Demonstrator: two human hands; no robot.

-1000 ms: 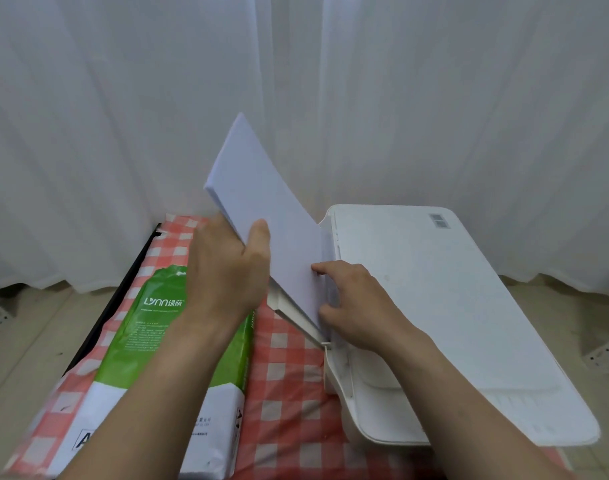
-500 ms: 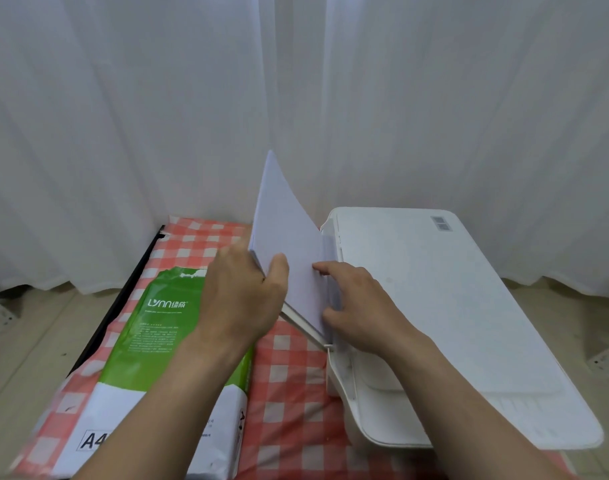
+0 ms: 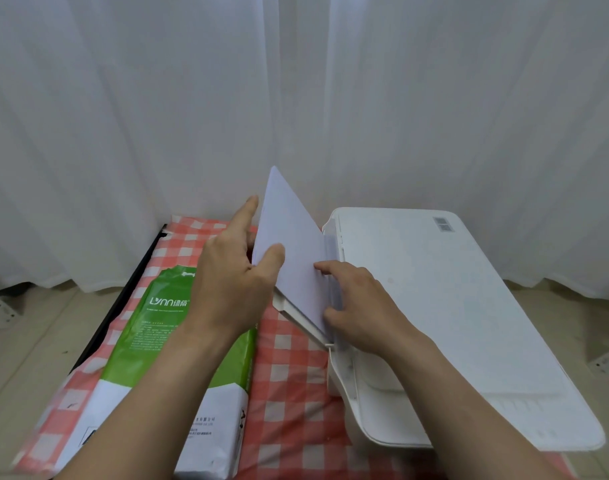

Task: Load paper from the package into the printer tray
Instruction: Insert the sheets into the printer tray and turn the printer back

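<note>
A white paper stack (image 3: pixel 291 230) stands tilted in the feed tray (image 3: pixel 297 317) on the left side of the white printer (image 3: pixel 434 289). My left hand (image 3: pixel 230 285) holds the stack's left edge, thumb on the front face, fingers behind, index finger stretched up along it. My right hand (image 3: pixel 361 306) grips the stack's right edge where it meets the printer body. The green and white paper package (image 3: pixel 164 306) lies flat to the left, partly under my left forearm.
A red and white checked cloth (image 3: pixel 289 375) covers the low table, whose black edge (image 3: pixel 123 299) shows at the left. White curtains (image 3: pixel 296 98) hang close behind the printer. Beige floor lies on both sides.
The paper stack has moved right and down into the tray and now stands steeper. My left hand followed it to the right, and its index finger has straightened. My right hand stayed put.
</note>
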